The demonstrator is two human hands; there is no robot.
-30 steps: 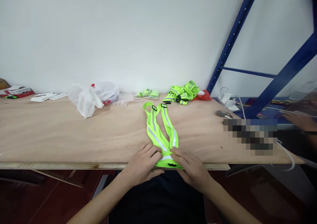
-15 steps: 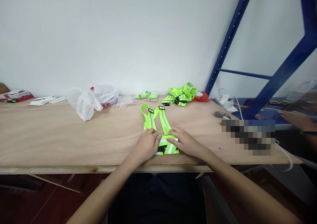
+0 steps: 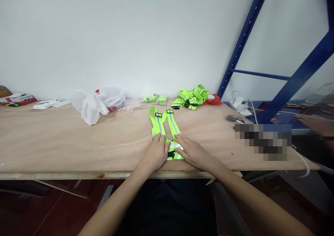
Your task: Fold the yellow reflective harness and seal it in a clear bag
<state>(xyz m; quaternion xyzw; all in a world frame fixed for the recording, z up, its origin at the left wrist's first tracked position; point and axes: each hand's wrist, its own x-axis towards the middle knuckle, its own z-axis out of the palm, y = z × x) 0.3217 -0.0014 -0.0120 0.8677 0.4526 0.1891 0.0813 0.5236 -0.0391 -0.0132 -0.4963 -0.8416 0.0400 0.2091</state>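
We've got both hands flat on the vest mid-tabletop: left hand and right hand spread, pinching nothing; lower end looks folded, straps lie unfolded toward the wall

Both forearms are bare from the bottom edge of the picture up to the wrists — no sleeve, cuff, watch, strap or glove shows anywhere on them. The left hand is bare too, its fingers without rings and its nails short and plain. The right hand matches it: ungloved, unadorned, nails trimmed close. Below the near edge of the wooden table, between the two arms, lies a dark garment — navy or black, too dim to tell which — covering the person's lap and lower body. No print, seam, pocket or fastening can be made out on that cloth.
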